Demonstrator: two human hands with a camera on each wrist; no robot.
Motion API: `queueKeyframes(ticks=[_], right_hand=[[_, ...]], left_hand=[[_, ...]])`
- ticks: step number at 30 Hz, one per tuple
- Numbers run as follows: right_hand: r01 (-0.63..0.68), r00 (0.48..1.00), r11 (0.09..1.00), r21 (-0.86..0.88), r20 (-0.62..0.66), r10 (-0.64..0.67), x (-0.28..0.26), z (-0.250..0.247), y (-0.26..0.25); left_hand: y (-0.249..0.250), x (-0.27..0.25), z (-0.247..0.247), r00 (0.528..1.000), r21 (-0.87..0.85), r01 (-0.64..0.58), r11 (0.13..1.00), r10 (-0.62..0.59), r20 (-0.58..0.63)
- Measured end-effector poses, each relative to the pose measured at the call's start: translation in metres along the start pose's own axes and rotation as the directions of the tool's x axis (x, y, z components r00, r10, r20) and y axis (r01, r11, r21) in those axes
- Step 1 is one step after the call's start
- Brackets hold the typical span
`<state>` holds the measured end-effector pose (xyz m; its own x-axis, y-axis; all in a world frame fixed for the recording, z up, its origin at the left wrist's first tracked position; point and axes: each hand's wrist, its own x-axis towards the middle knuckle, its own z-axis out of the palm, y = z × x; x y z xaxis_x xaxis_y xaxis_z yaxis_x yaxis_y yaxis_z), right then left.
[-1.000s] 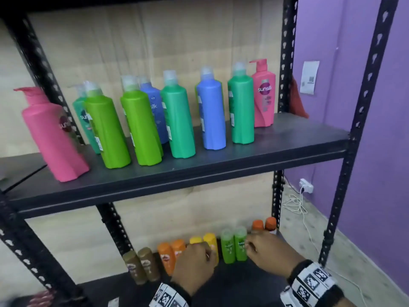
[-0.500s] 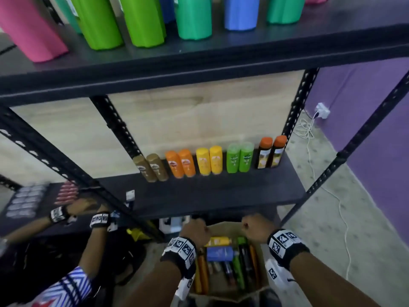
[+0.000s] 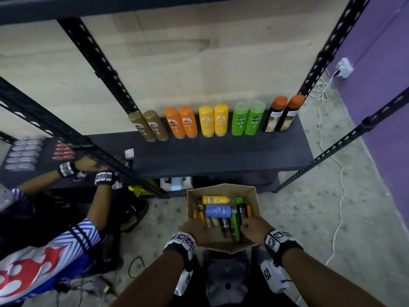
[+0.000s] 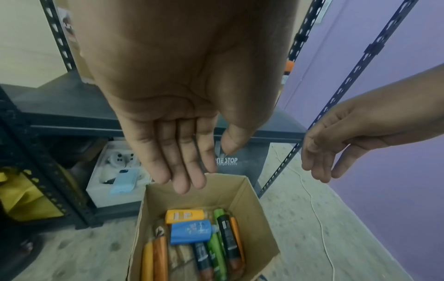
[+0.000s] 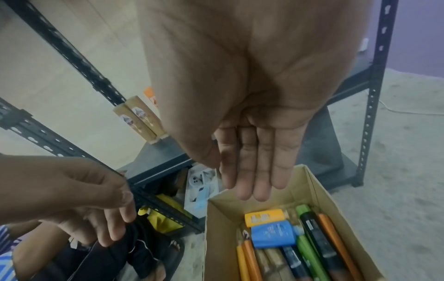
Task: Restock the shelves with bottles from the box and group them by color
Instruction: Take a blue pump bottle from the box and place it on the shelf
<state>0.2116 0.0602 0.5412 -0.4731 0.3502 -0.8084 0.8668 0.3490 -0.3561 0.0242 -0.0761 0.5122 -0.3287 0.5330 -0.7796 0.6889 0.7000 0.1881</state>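
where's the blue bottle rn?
The blue plastic bottle lies on its side in the open cardboard box on the floor, head view bottom centre, just below the yellow bottle, atop the other bottles.

We see the box [image 3: 222, 191] open at the top; above its bottles [image 3: 218, 211] nothing blocks us. Shelf front [image 3: 221, 156] has free room.

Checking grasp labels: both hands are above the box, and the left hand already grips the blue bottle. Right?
Not quite. The left hand is open and holds nothing; the left wrist view shows the blue bottle lying in the box. Both hands, the right hand too, are above the box.
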Motion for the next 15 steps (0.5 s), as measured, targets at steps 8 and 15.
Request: queueKeyframes(ticks=[8, 15], right_hand=[[-0.047, 0.998, 0.992, 0.118, 0.034, 0.044, 0.039, 0.03, 0.022], [-0.11, 0.994, 0.953, 0.282, 0.02, 0.109, 0.109, 0.054, 0.05]], left_hand=[[-0.003, 0.024, 0.028, 0.998, 0.015, 0.009, 1.0, -0.01, 0.064], [0.002, 0.084, 0.065, 0.99, 0.061, 0.005, 0.998, -0.013, 0.139]])
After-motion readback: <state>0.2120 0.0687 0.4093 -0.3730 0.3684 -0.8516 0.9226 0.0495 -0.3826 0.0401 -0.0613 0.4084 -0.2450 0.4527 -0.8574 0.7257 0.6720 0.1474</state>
